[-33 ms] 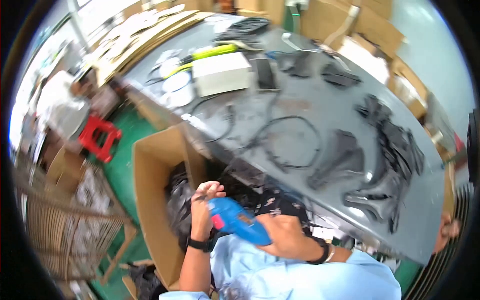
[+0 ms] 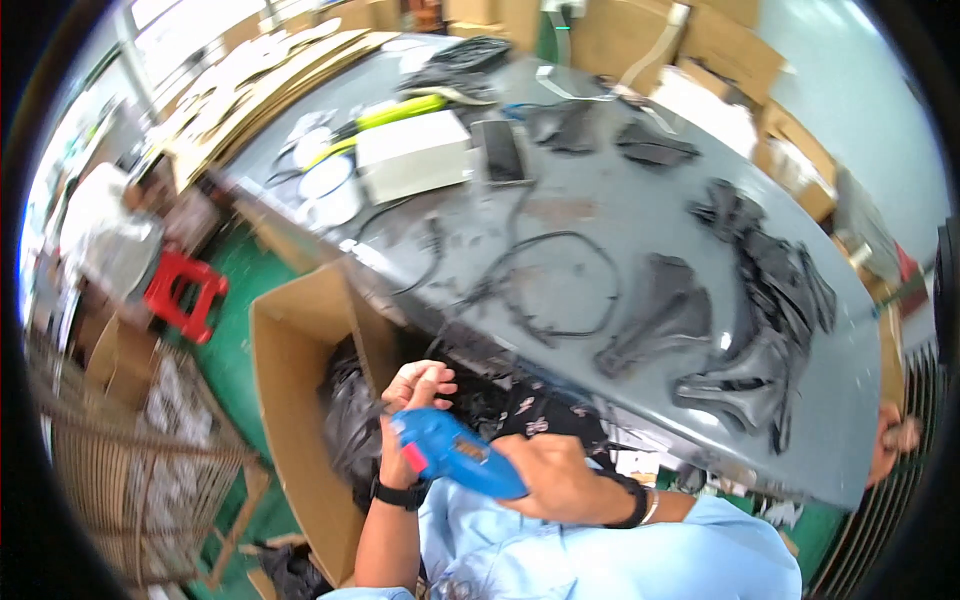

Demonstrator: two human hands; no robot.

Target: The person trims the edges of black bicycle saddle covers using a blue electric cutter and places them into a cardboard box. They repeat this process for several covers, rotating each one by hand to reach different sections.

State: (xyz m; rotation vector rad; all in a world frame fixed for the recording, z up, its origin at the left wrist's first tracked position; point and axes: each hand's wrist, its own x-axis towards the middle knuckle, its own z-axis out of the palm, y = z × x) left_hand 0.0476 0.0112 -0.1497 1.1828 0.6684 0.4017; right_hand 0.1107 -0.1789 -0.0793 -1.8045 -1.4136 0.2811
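Observation:
My right hand [image 2: 560,478] grips a blue hand-held power tool [image 2: 460,455] with a red patch near its front. The tool points left, and its front end lies right beside my left hand [image 2: 420,385], partly covering it. The fingers of my left hand are curled and pressed together; whatever they hold is too small and blurred to name. Both hands are low, in front of my body, between an open cardboard box [image 2: 290,335] and the table's near edge. On the table lie dark grey moulded pieces [image 2: 660,312], out of reach of either hand's fingers.
The grey table [image 2: 560,205] carries a black cable [image 2: 590,235], a white box [image 2: 415,155], a phone [image 2: 502,153] and more dark pieces [image 2: 765,270]. Black plastic bags [image 2: 350,410] fill the cardboard box. A red stool [image 2: 185,292] stands left; another person's hand [image 2: 895,440] is at far right.
The whole view has shifted slightly, so the table and the things on it appear further left. Both hands keep nearly the same pose, with the blue tool still in my right hand.

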